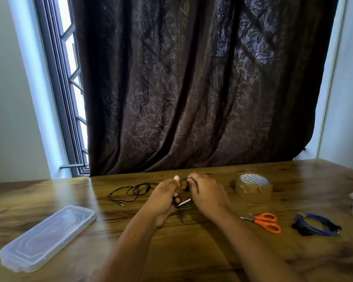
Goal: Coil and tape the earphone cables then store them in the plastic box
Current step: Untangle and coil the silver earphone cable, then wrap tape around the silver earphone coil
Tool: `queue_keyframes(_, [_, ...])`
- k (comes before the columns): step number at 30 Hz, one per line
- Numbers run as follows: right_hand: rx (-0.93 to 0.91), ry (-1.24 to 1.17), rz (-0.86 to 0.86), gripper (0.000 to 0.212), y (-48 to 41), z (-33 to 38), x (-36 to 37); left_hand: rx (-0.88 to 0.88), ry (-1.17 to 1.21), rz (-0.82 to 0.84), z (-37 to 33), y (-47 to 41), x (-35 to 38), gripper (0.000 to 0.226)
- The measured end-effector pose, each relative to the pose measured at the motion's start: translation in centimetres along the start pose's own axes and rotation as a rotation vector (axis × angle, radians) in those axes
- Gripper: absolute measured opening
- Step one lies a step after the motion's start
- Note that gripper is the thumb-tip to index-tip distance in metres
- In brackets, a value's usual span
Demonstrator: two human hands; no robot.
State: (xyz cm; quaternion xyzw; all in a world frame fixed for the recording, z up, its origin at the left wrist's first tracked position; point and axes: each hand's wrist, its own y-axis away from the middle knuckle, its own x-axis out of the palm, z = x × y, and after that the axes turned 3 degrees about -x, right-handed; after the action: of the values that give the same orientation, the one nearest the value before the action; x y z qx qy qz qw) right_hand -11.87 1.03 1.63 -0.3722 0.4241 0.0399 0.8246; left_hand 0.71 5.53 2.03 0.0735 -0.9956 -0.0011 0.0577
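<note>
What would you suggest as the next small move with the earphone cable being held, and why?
Probably wind the dangling plug end into the black coil that the left hand and right hand grip; it hangs loose beneath them, and the brown tape roll lies untouched.

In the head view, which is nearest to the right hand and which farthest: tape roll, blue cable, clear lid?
From the right hand:
1. tape roll, just right of it.
2. blue cable, farther right.
3. clear lid, far left.
</note>
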Motion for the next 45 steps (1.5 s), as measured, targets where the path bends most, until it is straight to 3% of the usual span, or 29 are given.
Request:
queue_keyframes(7, [-0.007, -0.089, 0.088, 0.021, -0.1, -0.6, 0.1, -0.048, 0.091, -0.061, 0.9, -0.3, 0.4, 0.033])
queue_keyframes(21, [-0.03, 0.091, 0.173, 0.025, 1.0, -0.6, -0.3, -0.084, -0.058, -0.118, 2.4, -0.7, 1.1, 0.035])
queue_keyframes(31, [0.068, 0.163, 0.005, 0.03, 4.1, -1.4, -1.6, -0.064, -0.235, -0.049, 2.8, -0.7, 1.7, 0.037])
queue_keyframes(39, [0.287, 0.457, 0.056, 0.027, 8.3, -4.8, -6.2, -0.057, -0.19, 0.059, 3.6, 0.4, 4.7, 0.035])
queue_keyframes(45, [0.471, 0.469, 0.156, 0.03, 10.0, -6.8, -7.2, 0.055, -0.316, -0.065, 4.4, 1.0, 5.7, 0.032])
